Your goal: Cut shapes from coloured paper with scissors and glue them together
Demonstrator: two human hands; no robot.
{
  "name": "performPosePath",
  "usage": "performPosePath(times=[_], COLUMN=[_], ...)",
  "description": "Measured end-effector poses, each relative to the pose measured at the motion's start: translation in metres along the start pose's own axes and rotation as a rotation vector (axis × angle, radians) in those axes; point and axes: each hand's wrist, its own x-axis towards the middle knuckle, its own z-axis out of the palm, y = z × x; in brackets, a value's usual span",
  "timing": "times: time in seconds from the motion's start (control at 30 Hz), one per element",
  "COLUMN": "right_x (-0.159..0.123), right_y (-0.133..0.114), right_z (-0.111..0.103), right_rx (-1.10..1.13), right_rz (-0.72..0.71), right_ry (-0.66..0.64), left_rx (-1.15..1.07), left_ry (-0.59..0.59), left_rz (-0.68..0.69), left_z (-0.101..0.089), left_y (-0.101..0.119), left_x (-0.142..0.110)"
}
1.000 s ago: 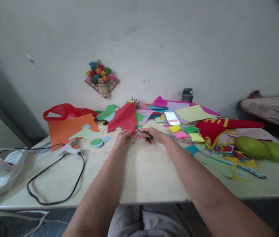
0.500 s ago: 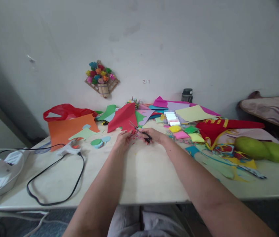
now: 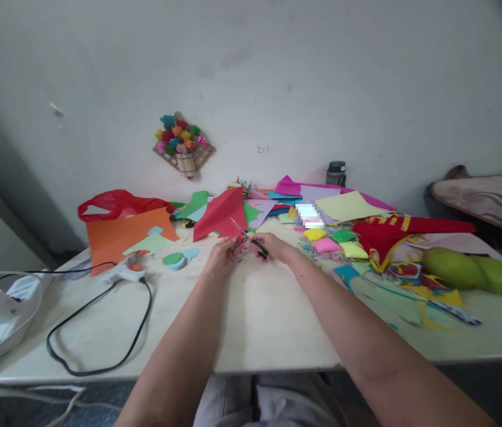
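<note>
scissors (image 3: pixel 259 247) are slanting leftward toward the table's (image 3: pixel 277 332) far edge, right hand (image 3: pixel 274 247) gripping their handles, left hand (image 3: pixel 222 255) curling nearby, its pinch unclear.

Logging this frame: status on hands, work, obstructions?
Right hand holding scissors. Left hand by red scraps, grip unclear. Red paper just beyond, blades overlapping it in view. Scraps between hands, possible minor clutter.

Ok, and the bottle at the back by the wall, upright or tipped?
Upright: the bottle has its lid at the top and its sides run roughly vertical; its base is hidden.
</note>
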Motion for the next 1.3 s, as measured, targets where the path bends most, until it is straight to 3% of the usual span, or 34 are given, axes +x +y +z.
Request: performPosePath(times=[1.3], right_x=[0.0016], right_y=[-0.0015], right_z=[0.0067], right_rx=[0.093], right_rz=[0.013], right_ry=[0.049], left_rx=[-0.031], left_ry=[0.043], left_rz=[-0.020], left_z=[0.0065], left_y=[-0.0023], left_x=[-0.0008])
